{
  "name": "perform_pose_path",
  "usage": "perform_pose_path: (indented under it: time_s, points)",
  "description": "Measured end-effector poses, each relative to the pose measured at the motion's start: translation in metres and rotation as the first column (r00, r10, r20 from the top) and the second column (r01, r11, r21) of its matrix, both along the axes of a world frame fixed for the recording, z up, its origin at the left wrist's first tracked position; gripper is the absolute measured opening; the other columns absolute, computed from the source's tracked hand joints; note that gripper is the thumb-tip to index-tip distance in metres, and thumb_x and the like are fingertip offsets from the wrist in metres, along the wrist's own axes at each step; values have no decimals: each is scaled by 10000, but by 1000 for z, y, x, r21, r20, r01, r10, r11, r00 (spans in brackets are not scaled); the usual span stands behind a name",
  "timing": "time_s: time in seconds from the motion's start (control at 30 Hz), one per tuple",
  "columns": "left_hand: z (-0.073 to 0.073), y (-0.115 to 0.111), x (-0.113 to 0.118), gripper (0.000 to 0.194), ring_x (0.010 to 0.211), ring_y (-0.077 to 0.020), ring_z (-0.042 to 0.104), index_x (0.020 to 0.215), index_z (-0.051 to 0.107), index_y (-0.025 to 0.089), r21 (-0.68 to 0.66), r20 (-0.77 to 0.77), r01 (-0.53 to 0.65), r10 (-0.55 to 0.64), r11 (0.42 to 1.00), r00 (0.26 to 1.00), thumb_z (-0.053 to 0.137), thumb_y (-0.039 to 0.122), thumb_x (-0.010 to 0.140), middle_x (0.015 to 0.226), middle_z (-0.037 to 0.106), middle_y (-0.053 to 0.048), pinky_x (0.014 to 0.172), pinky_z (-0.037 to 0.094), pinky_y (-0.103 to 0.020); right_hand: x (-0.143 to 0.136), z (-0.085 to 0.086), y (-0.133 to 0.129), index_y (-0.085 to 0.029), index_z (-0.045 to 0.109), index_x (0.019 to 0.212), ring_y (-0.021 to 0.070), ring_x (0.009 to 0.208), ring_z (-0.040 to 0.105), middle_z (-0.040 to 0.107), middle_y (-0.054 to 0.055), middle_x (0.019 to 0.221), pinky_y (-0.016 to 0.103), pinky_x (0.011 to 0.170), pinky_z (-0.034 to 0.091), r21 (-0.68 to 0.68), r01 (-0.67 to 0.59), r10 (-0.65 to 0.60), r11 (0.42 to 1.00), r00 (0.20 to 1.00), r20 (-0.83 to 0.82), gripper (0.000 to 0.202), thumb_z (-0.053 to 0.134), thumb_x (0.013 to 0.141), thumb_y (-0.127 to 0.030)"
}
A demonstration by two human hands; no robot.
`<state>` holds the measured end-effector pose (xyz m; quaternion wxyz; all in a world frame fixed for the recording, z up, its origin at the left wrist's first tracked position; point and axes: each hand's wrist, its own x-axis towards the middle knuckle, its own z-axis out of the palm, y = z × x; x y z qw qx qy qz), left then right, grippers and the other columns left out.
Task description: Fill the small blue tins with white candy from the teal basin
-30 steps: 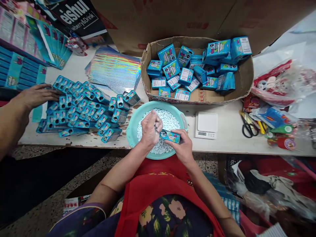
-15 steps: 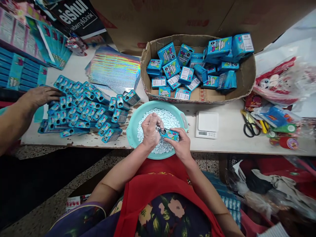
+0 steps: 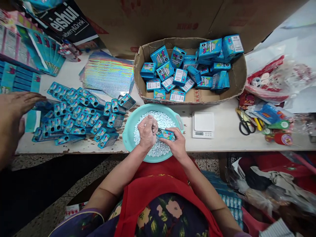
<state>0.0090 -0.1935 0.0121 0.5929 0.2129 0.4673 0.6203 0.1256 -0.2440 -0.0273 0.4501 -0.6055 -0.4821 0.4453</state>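
Note:
Over a turquoise basin [image 3: 127, 126] full of small white candies [image 3: 159, 150], both my hands work close together. Between the thumb and fingers of my right hand [image 3: 178, 142] is a small blue candy box [image 3: 165, 134], lying on its side, its round-holed end facing left. My left hand [image 3: 147, 131] is curled closed at that end, palm side up, around some candies that its fingers mostly hide. Left of the basin, many similar blue boxes [image 3: 80, 117] stand packed together with their holed ends up.
Behind the basin, a low cardboard box [image 3: 190, 101] holds more blue boxes. A white scale [image 3: 203, 124] stands to the right, then scissors [image 3: 244, 124] and bagged sweets [image 3: 271, 79]. Holographic sheets [image 3: 107, 74] lie back left. Another person's hand [image 3: 18, 103] reaches in at far left.
My view has shifted slightly. My left hand stays by the box's holed end, its fingers now curled tighter. The other person's hand has drawn left, away from the standing boxes.

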Motion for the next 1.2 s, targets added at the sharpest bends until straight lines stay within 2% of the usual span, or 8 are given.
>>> perform_pose_path:
  time_s: [0.17, 0.27, 0.37, 0.5, 0.67, 0.77, 1.03, 1.2]
  points:
    - [-24, 5, -26, 463, 449, -86, 374, 596, 454, 189, -63, -296, 55, -71, 997, 953, 562, 575, 828, 562, 410, 26, 412, 309, -201, 20, 7, -8, -248, 701, 949, 204, 940, 627, 648, 25, 964, 354, 845, 520, -4, 8, -9, 1000, 992, -127, 426, 874, 581, -377]
    - [-44, 7, -45, 244, 814, -210, 595, 734, 615, 215, -198, -740, 309, -349, 930, 575, 699, 444, 735, 824, 639, -50, 728, 492, -315, 48, 14, -16, -252, 704, 945, 211, 962, 632, 652, 30, 991, 362, 852, 528, -9, 54, -54, 999, 988, -142, 420, 881, 576, -344]
    - [-44, 23, -46, 253, 1071, -268, 579, 977, 664, 244, -179, -905, 428, -320, 886, 282, 694, 347, 748, 1076, 666, -73, 964, 422, -396, 88, 12, -17, -246, 695, 971, 208, 919, 643, 667, 27, 982, 369, 832, 533, -24, 184, -186, 983, 977, -103, 435, 877, 582, -311]
    - [-26, 93, -5, 241, 973, -223, 608, 1057, 644, 229, -3, -955, 474, -142, 881, 258, 568, 350, 863, 1059, 658, -76, 911, 446, -351, 146, -16, -4, -204, 665, 990, 190, 857, 635, 660, 20, 925, 365, 815, 527, 6, 499, -499, 867, 867, -7, 478, 866, 575, -328]
    - [-41, 206, 69, 572, 1293, -336, 408, 1386, 450, 185, -371, -924, 600, -215, 709, -316, 587, 247, 835, 1411, 453, -172, 1015, 375, -457, 183, -63, 23, -158, 628, 1007, 201, 884, 628, 643, 46, 954, 399, 866, 512, 13, 599, -599, 800, 799, 59, 539, 839, 571, -396]
    - [-64, 246, 93, 748, 1371, -398, 278, 1490, 278, 148, -541, -815, 547, -236, 639, -530, 596, 195, 814, 1537, 238, -235, 1030, 339, -521, 188, -76, 29, -151, 614, 1015, 210, 927, 624, 647, 69, 999, 413, 895, 504, 1, 579, -578, 816, 814, 62, 554, 821, 575, -416]
    - [-86, 265, 95, 707, 1182, -450, 461, 1487, 202, 44, -585, -768, 582, -156, 564, -621, 453, 281, 869, 1467, 266, -347, 908, 366, -559, 193, -58, -8, -187, 504, 1271, 239, 1235, 520, 533, 146, 1323, 490, 1029, 434, 11, 672, -665, 741, 731, 153, 596, 682, 760, -438]
    - [-77, 264, 99, 571, 1161, -394, 483, 1367, 332, 1, -471, -850, 591, -158, 655, -502, 468, 248, 871, 1252, 495, -284, 947, 364, -527, 192, -47, -32, -153, 578, 1159, 247, 1128, 597, 614, 149, 1198, 483, 985, 472, -24, 717, -701, 696, 687, 190, 492, 696, 762, -419]
